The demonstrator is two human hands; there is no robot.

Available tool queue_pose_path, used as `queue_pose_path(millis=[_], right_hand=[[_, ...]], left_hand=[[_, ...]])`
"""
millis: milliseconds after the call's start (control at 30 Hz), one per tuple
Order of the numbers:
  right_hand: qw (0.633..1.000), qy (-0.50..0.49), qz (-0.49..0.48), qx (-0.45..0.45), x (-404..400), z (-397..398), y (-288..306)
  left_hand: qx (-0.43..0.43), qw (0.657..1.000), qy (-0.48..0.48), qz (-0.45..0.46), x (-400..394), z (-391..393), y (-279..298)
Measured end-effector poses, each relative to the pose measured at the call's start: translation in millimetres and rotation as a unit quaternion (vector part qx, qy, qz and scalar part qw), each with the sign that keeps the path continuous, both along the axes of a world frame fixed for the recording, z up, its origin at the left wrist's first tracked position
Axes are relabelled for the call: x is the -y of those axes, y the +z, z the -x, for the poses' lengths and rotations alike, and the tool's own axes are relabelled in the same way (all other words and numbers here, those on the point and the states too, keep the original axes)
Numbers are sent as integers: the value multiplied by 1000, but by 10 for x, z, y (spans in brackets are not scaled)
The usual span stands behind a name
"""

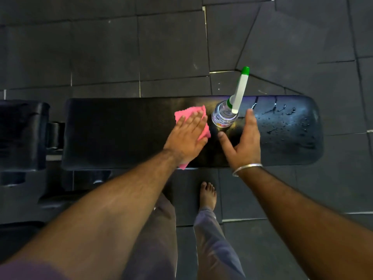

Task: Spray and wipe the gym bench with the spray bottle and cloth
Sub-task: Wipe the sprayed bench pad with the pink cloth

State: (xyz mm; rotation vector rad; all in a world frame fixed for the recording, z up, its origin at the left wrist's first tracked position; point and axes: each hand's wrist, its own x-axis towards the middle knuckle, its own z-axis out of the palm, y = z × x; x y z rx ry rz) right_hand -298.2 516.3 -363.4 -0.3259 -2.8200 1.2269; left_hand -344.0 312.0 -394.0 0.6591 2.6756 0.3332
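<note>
A black padded gym bench point(121, 134) runs left to right below me. On it stands a clear spray bottle point(224, 116) with a white and green spray head. My left hand point(187, 136) lies flat on a pink cloth point(182, 114), pressing it to the bench just left of the bottle. My right hand point(242, 142) hovers open just right of the bottle, fingers spread, thumb toward its base, not touching it. Droplets of liquid point(282, 118) glisten on the bench's right end.
A second black pad point(20, 134) and the bench frame sit at the left. Dark rubber floor tiles point(161, 47) surround the bench. My bare foot point(207, 196) and trousered legs stand close to the bench's near edge.
</note>
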Motion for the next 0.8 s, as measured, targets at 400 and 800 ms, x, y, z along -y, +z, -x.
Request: queue_pose_path(millis=[400,800], right_hand=[[987,19,138,-80,392,873,489],[894,431,50,111,3100,533,963]], left_hand=[[-11,930,260,-258,993,-830,664],[18,667,691,-277,3250,-1169,717]])
